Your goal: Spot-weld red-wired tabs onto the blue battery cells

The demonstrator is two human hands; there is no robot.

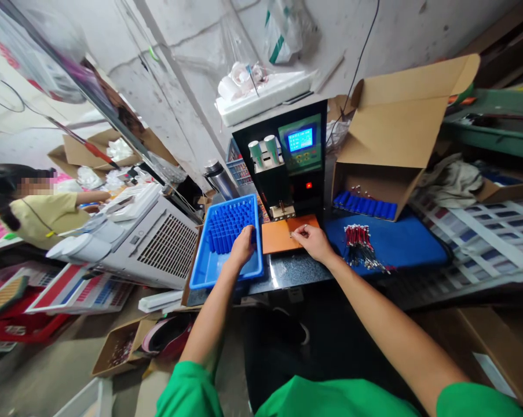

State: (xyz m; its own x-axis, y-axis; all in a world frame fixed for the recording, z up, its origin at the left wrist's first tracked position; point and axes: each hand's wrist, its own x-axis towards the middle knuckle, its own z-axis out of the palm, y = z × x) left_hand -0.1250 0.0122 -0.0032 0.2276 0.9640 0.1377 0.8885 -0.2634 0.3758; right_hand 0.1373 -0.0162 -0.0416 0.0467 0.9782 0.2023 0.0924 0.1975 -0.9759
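Observation:
My left hand (pixel 242 246) is at the right side of a blue plastic tray (pixel 199 278), beside rows of blue cylindrical battery cells (pixel 230 223). Its fingers are curled together, and whatever they hold is hidden. Over an orange-brown board (pixel 275 238), my right hand (pixel 312 240) is closed in a pinch. A tiny piece shows at its fingertips, too small to name. Behind the board stands a black spot welding machine (pixel 293 188) with a lit blue screen (pixel 301 139); its metal electrodes (pixel 282 212) sit just above the board.
Red and black wire leads (pixel 357 237) lie on a blue mat (pixel 400 237) at right. An open cardboard box (pixel 391 133) holds blue battery packs (pixel 365 205). A steel flask (pixel 221 178) stands behind the tray. At far left, a person in a yellow top (pixel 48 217) works beside an air cooler (pixel 168 246).

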